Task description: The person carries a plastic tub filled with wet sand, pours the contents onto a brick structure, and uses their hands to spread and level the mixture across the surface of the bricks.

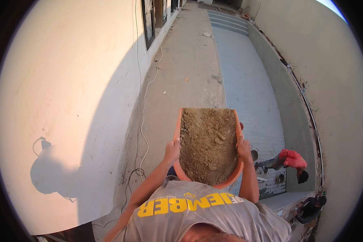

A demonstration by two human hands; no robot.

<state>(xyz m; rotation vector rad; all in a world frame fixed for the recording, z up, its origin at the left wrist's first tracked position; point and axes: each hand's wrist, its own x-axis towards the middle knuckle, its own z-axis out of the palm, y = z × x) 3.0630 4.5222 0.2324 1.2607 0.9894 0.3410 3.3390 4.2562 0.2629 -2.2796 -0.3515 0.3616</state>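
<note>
Centrally held load: an orange tub (183, 175), rounded at its near end and straight across at its far end, is in front of the person's torso, filled with coarse brown sandy soil (207, 145).
Left hand: the bare left hand (173, 150) is closed on the tub's left side rim; its fingertips underneath cannot be made out.
Right hand: the bare right hand (243, 147) grips the opposite rim, level with the left; how far its fingers reach below is hidden.
Reason for the hold: gripping both sides probably balances a heavy load, and nearness to the body likely eases the strain.
Walkway: a grey, dusty concrete strip (181, 68) runs far ahead; a thin white cable (147, 143) lies along its left side near the pale plastered wall (60, 101), perhaps to leave the middle passable.
Sunken basin: a long pale-blue floor (246, 68) lies to the right, with a bent-over worker in a red top (293, 158) at its near end.
Near right corner: another person in dark clothing (309, 209) is beyond the basin's edge.
Writing: large yellow block letters, a small emblem and finer print cross the grey T-shirt (197, 215); no label shows on the tub.
</note>
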